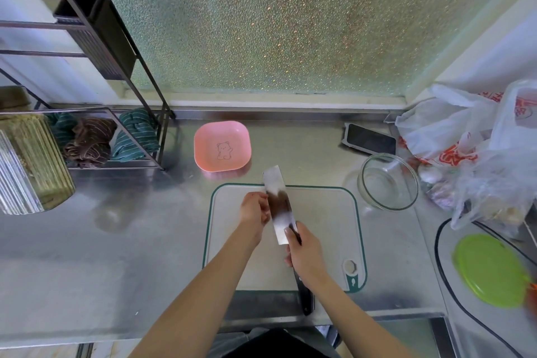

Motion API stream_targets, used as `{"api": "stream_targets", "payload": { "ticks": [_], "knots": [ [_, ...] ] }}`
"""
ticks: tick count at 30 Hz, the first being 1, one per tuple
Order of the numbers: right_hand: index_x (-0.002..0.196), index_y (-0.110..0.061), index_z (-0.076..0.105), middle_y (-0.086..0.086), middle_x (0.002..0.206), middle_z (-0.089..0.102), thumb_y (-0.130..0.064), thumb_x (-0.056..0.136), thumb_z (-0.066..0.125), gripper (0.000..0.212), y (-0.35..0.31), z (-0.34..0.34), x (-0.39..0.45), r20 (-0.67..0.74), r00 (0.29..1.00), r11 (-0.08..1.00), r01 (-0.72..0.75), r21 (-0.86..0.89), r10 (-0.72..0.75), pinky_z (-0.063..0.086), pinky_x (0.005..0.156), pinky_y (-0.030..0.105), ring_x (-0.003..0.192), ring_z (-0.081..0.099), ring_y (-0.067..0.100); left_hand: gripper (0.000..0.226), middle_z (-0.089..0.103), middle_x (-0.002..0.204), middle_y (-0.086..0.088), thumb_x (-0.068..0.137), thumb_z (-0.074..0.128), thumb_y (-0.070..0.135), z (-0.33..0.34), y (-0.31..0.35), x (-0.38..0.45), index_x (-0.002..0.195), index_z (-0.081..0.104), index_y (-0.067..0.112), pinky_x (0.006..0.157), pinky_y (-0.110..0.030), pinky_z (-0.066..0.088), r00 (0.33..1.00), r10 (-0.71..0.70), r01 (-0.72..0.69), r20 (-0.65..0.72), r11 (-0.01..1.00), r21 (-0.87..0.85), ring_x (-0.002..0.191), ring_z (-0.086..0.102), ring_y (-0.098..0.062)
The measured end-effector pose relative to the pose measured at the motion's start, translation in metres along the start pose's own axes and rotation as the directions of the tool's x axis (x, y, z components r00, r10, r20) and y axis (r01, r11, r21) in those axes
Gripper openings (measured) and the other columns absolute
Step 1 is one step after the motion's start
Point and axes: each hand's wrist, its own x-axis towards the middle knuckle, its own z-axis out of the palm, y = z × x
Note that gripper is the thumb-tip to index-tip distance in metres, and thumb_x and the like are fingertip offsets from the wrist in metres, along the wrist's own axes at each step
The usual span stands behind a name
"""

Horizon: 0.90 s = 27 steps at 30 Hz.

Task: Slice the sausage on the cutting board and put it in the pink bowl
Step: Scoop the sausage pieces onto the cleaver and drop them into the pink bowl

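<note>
A white cutting board (319, 229) with a green rim lies on the steel counter in front of me. My right hand (302, 250) grips the black handle of a broad cleaver (276, 200), whose blade stands over the board's far left part. My left hand (254, 208) sits curled against the blade's left side, holding something small and reddish; the sausage itself is hidden behind the hand and blade. The pink bowl (222, 145), square with a bear drawing, stands empty just beyond the board to the left.
A clear glass bowl (388, 182) stands right of the board, a phone (370, 138) behind it. Plastic bags (465, 136) crowd the far right, with a green lid (491, 269) nearer me. A wire rack (87, 136) with folded cloths fills the left.
</note>
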Motion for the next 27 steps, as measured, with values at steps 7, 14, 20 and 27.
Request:
{"api": "stream_targets", "payload": {
  "ticks": [7, 14, 20, 27],
  "knots": [
    [0.090, -0.017, 0.053, 0.002, 0.061, 0.050, -0.024, 0.098, 0.043, 0.014, -0.002, -0.006, 0.001, 0.019, 1.000, 0.999, -0.024, 0.034, 0.024, 0.044, 0.046, 0.021, 0.044, 0.049, 0.012, 0.011, 0.044, 0.063, -0.006, 0.093, 0.047, 0.000, -0.013, 0.001, 0.006, 0.089, 0.051, 0.010, 0.047, -0.022, 0.032, 0.995, 0.087, -0.085, 0.040, 0.996, -0.031, 0.051, 0.034, -0.015],
    [0.071, -0.016, 0.042, 0.008, 0.059, 0.046, -0.022, 0.097, 0.045, 0.027, -0.007, -0.010, 0.008, 0.011, 1.000, 1.000, -0.001, 0.025, 0.001, 0.043, 0.046, 0.029, 0.045, 0.046, 0.017, 0.020, 0.044, 0.062, -0.002, 0.087, 0.051, -0.002, -0.037, 0.036, 0.009, 0.074, 0.053, 0.013, 0.039, -0.016, 0.028, 0.985, 0.150, -0.150, 0.084, 0.989, -0.010, 0.048, 0.035, -0.011],
    [0.071, -0.012, 0.040, 0.009, 0.056, 0.045, -0.022, 0.096, 0.044, 0.027, -0.065, 0.011, 0.039, -0.011, 0.997, 0.997, 0.071, 0.021, -0.071, 0.028, 0.031, 0.017, 0.034, 0.040, 0.011, 0.007, 0.046, 0.061, -0.002, 0.088, 0.055, 0.006, -0.046, 0.108, 0.022, 0.087, 0.059, 0.012, 0.038, -0.015, 0.034, 0.942, 0.335, -0.334, 0.020, 0.931, 0.150, 0.047, 0.040, -0.013],
    [0.067, -0.014, 0.036, 0.015, 0.063, 0.040, -0.018, 0.095, 0.044, 0.029, -0.110, 0.053, 0.085, -0.023, 0.992, 0.991, 0.127, 0.035, -0.126, 0.032, 0.036, 0.024, 0.041, 0.037, 0.020, 0.035, 0.045, 0.030, 0.001, 0.093, 0.036, 0.006, -0.052, 0.139, 0.056, 0.060, 0.048, 0.008, 0.027, -0.005, 0.021, 0.996, 0.078, -0.082, -0.035, 0.984, -0.156, 0.020, 0.030, -0.005]
  ]
}}
